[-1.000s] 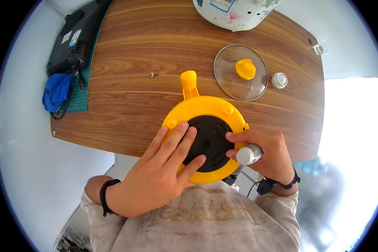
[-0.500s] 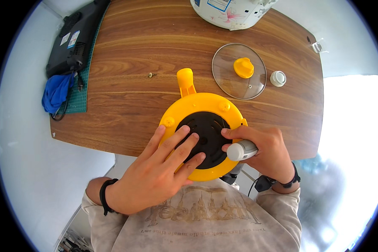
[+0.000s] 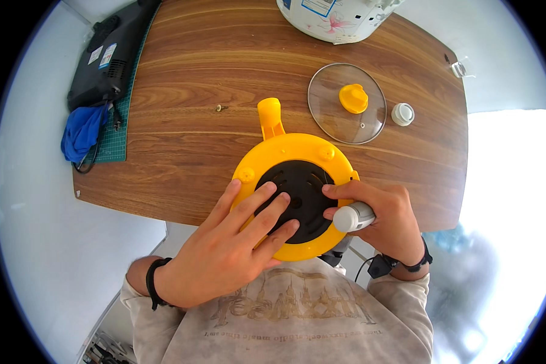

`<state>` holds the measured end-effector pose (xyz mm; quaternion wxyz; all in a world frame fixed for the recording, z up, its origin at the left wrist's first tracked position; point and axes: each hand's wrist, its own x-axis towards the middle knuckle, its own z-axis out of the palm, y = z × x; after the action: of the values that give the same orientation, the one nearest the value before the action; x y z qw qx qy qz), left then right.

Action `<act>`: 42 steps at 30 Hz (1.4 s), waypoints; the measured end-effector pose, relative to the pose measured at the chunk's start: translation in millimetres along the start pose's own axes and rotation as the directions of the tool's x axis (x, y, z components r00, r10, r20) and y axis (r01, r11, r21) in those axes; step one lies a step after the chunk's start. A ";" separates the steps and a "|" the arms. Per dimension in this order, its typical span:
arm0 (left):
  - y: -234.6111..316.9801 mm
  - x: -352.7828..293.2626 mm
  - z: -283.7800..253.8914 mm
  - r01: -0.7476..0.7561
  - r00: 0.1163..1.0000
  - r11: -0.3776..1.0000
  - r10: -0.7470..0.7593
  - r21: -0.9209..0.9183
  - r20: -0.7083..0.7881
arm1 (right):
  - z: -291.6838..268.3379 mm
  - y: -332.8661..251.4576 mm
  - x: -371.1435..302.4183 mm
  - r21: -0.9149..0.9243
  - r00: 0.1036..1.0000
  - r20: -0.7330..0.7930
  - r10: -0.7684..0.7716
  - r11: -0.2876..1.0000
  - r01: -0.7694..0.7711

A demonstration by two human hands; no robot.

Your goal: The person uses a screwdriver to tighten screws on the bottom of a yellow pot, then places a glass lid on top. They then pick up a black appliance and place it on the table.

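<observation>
A round yellow pot body (image 3: 307, 144) with a stubby yellow handle (image 3: 269, 114) lies with its underside up, over the table's near edge. Its black slotted bottom plate (image 3: 296, 213) fills the middle. My left hand (image 3: 222, 257) rests on the left side, fingers spread across the yellow rim and the plate; its thumb is hidden. At the right rim, my right hand (image 3: 387, 209) is closed round a grey cylindrical handle (image 3: 354, 217) with a pale round end, its kind unclear. My right thumb and a fingertip touch the plate's right side.
Beyond the pot lie a glass lid (image 3: 327, 100) with a yellow knob, and a small white cap (image 3: 402, 114). A tiny screw-like piece (image 3: 221, 108) sits left. A white appliance (image 3: 333, 24) stands at the back; a black device (image 3: 106, 67) and blue cloth (image 3: 82, 133) lie far left.
The view has shifted very slightly. The grey handle in my right hand sits a touch further right; otherwise both hands and the pot keep their places.
</observation>
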<state>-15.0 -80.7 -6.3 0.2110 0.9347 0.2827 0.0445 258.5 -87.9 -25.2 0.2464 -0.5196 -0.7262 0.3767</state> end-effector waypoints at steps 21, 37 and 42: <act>-46.9 -4.7 -25.3 0.050 0.917 0.986 -0.108 -0.158 -0.384 | -6.4 -15.2 -3.3 0.078 0.990 -0.122 0.073 0.995 -0.064; -177.0 46.2 32.1 0.436 0.855 0.879 -0.471 -0.193 -0.215 | -22.4 13.5 -40.3 0.119 0.929 -0.284 0.238 0.970 -0.212; -176.2 46.0 35.3 0.414 0.866 0.900 -0.436 -0.140 -0.242 | -26.0 19.8 -39.3 0.115 0.902 -0.254 0.349 0.937 -0.330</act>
<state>-59.2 63.9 -113.9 0.2142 0.8250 0.5053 0.1346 302.6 -113.7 -24.2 0.2916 -0.6758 -0.5706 0.3643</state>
